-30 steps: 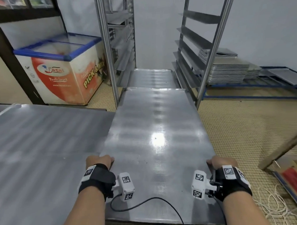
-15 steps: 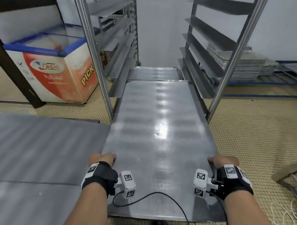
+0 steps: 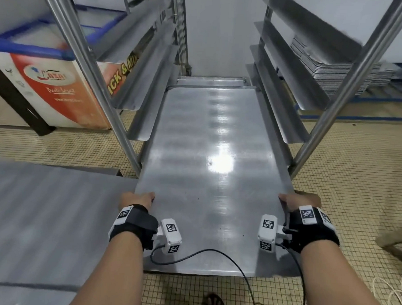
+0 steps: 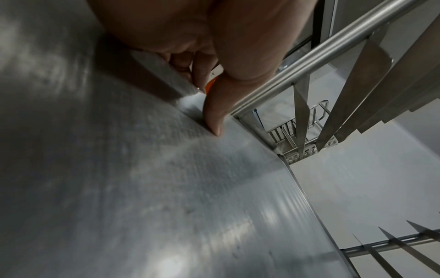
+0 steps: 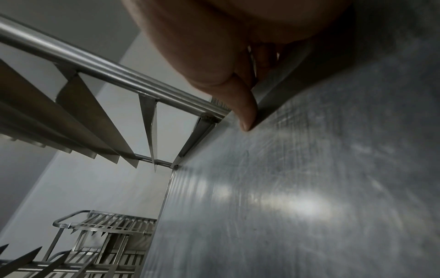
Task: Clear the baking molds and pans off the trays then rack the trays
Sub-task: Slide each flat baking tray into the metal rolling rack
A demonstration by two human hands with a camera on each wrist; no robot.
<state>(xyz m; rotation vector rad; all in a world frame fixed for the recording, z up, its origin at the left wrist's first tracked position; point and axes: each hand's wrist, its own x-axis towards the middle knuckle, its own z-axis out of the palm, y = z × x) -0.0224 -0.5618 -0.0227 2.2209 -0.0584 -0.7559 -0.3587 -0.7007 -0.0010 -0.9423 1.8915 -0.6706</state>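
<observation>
A steel rack [image 3: 93, 71] of angled side runners stands on the yellow tiled floor [image 3: 349, 192]. A flat metal tray [image 3: 210, 175] lies partway in on a low pair of runners, its near end jutting out past the front posts; another tray [image 3: 210, 81] sits deeper in beyond it. To the left, a grey steel bench [image 3: 48, 216] shows bare ribbed metal.

Chest freezer [image 3: 60, 73] reads perhaps "Lazai", partly "ICK & MIX".
</observation>
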